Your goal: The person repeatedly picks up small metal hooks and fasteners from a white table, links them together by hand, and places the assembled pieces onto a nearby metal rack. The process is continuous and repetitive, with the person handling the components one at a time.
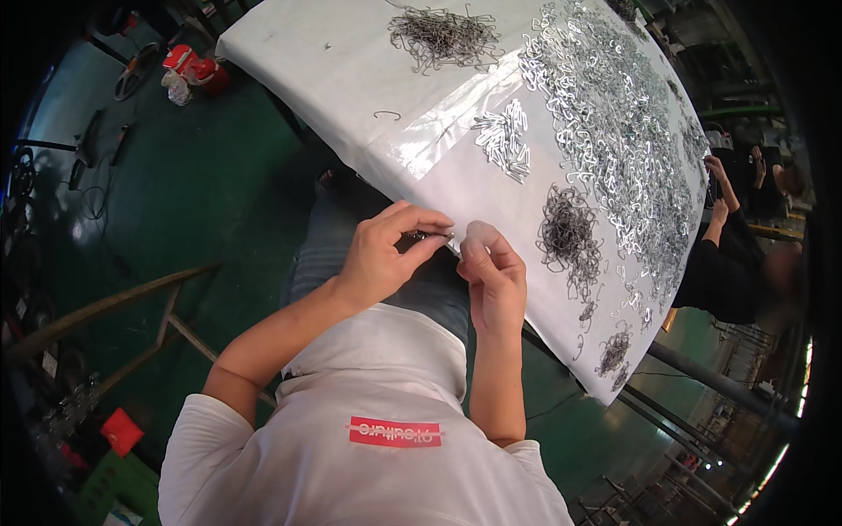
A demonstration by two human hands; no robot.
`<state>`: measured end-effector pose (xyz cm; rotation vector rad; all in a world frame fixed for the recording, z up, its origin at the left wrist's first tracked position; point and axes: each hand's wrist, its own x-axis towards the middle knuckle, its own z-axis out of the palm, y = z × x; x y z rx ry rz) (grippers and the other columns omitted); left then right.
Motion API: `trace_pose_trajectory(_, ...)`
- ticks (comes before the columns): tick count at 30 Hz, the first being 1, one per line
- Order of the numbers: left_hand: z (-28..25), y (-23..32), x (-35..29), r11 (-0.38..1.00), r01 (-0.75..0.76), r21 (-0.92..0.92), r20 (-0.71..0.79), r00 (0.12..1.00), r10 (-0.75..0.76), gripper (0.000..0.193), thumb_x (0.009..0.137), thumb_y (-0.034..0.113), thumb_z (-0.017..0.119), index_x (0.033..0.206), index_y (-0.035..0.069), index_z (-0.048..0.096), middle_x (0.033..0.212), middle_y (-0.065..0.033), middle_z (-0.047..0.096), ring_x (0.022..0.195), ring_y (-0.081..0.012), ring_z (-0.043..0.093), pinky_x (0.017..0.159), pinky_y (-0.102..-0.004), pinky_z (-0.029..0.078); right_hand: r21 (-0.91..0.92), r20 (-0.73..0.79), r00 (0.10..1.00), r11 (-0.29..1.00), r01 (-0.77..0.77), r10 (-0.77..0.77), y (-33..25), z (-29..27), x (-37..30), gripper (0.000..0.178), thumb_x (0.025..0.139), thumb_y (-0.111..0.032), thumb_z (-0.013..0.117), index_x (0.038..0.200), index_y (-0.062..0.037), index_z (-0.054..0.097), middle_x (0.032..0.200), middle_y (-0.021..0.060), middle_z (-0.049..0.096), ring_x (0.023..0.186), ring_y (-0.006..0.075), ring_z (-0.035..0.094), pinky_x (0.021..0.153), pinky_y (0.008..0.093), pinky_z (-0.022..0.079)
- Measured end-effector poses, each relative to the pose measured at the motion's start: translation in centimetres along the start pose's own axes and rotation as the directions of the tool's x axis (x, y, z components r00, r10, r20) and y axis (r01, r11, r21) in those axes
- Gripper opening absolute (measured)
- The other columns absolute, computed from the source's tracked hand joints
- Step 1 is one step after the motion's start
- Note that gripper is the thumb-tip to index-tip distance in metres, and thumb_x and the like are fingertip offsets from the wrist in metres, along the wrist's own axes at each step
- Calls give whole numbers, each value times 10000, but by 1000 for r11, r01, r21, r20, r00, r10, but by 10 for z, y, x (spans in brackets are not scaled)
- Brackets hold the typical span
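Note:
My left hand (383, 254) is closed in front of my waist, thumb and fingertips pinching small metal pieces (424, 234); a dark, wire-like bit shows in its palm. Close beside it, my right hand (493, 273) is pinched, its fingertips hiding whatever they hold. Both hands are at the near edge of a white-covered table (342, 96). Just beyond them lies a small heap of shiny, narrow metal clips (504, 140). A pile of dark wire hooks (568, 235) rests to the right, and another heap of dark hooks (443, 37) sits farther back.
A broad spread of silvery bent hooks (627, 131) covers the table's right side. One loose hook (387, 115) lies apart. Across the table are a co-worker's arms (721, 197). A wooden-edged frame (114, 302) stands at left; red containers (197, 70) are on the green floor.

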<state>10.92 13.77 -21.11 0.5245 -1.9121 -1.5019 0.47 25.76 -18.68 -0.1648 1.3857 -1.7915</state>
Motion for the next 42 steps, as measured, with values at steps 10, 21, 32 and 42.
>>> trace_pose_trajectory(10,8,-7,5,999,-10,-38,-27,1000,9,242,784,-22,700,1018,31,665,907,-92,680,829,-190,694,704,-278,537,-220,4,920,897,383,-392,18,-2,15,61,832,6,669,879,-17,638,1024,29,472,796,93,495,727,227,429)
trace_pose_trajectory(21,50,-98,144,771,-348,534,163,937,310,164,786,65,664,949,48,670,919,-83,655,928,-273,583,800,-373,473,-290,-32,884,851,438,-466,15,-9,6,98,790,32,689,858,-31,656,975,39,476,793,113,483,683,224,423)
trace_pose_trajectory(32,47,-108,156,476,-570,669,452,821,348,178,759,9,591,933,39,612,884,-90,587,911,-246,575,773,-346,491,-319,-6,880,835,448,-474,21,-15,-2,74,799,-42,715,866,-50,686,960,16,490,731,82,467,639,210,383)
trace_pose_trajectory(42,3,-5,72,914,381,-140,345,884,-315,159,856,72,686,1005,16,683,895,-45,695,838,-101,643,804,-240,493,-436,31,852,760,482,-522,27,-15,5,88,794,-72,722,878,-63,698,958,28,531,733,121,491,623,227,403)
